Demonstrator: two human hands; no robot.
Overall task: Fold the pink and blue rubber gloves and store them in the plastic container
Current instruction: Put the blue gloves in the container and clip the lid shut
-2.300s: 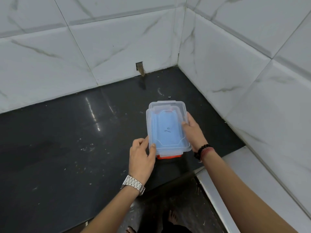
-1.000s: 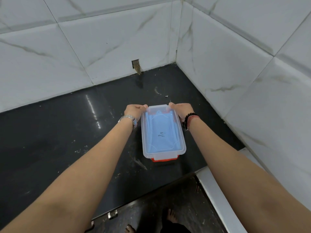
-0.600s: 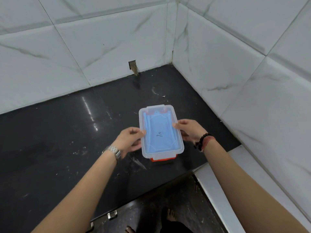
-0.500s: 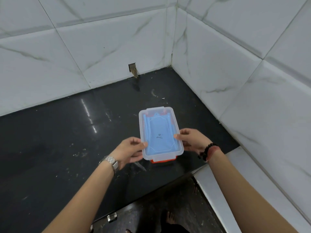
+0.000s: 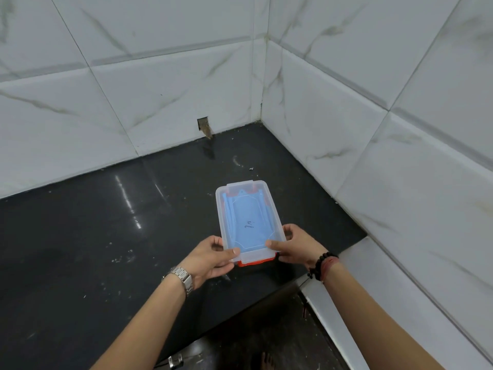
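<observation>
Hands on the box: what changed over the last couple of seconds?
Both hands slid from the far end back along the sides to the near corners; left hand and right hand now grip the box there, thumbs on the lid. Box stayed put on the counter, lid on.

Black counter [image 5: 80, 249] – white marble-tile walls [image 5: 160, 89].

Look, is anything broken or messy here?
Yes. A small broken hole gapes low in the back wall tile, and pale smears and specks mark the black counter. The plastic container looks fine, lid on.
</observation>
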